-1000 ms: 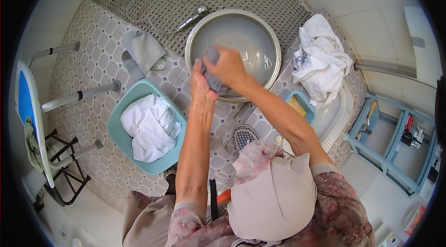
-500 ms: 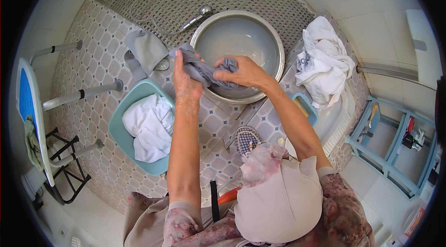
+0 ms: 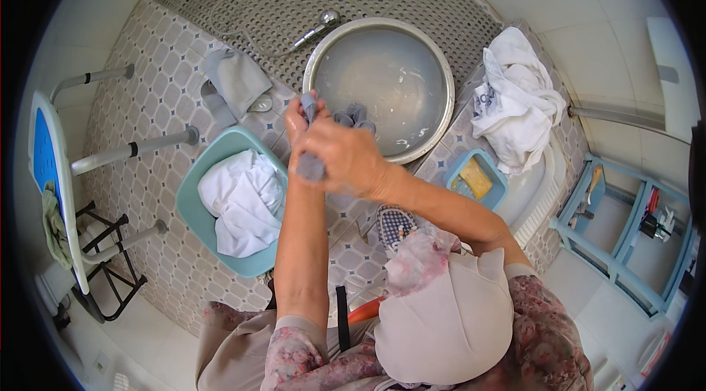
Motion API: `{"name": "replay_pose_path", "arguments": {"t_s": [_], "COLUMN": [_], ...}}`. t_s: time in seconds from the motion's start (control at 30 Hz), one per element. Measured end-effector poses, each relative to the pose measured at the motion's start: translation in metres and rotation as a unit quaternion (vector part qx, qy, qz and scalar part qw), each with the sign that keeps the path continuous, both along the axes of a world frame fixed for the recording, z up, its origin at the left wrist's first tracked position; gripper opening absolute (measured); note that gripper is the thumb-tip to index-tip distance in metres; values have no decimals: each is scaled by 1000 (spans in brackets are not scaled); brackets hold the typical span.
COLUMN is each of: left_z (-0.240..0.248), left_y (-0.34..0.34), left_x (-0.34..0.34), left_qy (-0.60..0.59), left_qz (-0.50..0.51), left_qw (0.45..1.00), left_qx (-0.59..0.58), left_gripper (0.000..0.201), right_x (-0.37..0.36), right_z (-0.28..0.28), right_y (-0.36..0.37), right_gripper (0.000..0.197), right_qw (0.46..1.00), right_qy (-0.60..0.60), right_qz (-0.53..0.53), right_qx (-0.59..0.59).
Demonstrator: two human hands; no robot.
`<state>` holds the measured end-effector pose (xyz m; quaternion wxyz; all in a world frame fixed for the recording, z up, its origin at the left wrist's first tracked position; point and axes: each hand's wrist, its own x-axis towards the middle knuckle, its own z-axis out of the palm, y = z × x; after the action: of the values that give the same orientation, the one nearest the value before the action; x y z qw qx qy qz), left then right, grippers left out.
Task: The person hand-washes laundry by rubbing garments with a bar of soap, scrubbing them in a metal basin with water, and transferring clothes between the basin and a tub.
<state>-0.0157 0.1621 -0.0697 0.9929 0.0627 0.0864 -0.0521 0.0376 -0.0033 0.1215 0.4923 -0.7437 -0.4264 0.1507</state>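
Observation:
A wet grey cloth [image 3: 357,116] is bunched in both my hands at the near left rim of a round metal basin [image 3: 449,89]. Cloudy water stands in the basin. My left hand [image 3: 296,122] is closed on the cloth, partly covered by the other hand. Crossing over it, my right hand [image 3: 344,154] also grips the cloth, and a twisted end sticks out below its fingers. Some folds hang over the basin's edge. What kind of garment the cloth is, I cannot tell.
A teal tub [image 3: 193,223] with white laundry is at the left, a grey cloth [image 3: 239,82] beyond it. White laundry [image 3: 518,100] lies right of the basin, near a blue dish with yellow soap [image 3: 476,178]. A shower head [image 3: 329,19] lies behind; a blue rack [image 3: 614,258] stands far right.
My right hand has moved left and nearer to me, out from over the basin, crossing my left hand. The grey cloth is now more tightly bunched and twisted.

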Motion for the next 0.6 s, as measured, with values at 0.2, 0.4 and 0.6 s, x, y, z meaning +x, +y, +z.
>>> {"name": "replay_pose_path", "arguments": {"t_s": [0.2,0.4,0.6], "left_z": [123,50,135], "left_y": [-110,-95,-106], "left_x": [64,18,59], "left_qy": [419,127,435], "left_qz": [51,150,66], "left_qw": [890,979,882], "left_qx": [175,47,169], "left_gripper": [25,26,25], "right_x": [65,21,63], "right_z": [-62,-31,-77], "right_y": [-20,-12,-23], "right_gripper": [24,28,25], "right_qw": [980,977,974], "right_qy": [-83,-39,-83], "right_qz": [-129,-131,-174], "right_qx": [-125,-164,-116]}}
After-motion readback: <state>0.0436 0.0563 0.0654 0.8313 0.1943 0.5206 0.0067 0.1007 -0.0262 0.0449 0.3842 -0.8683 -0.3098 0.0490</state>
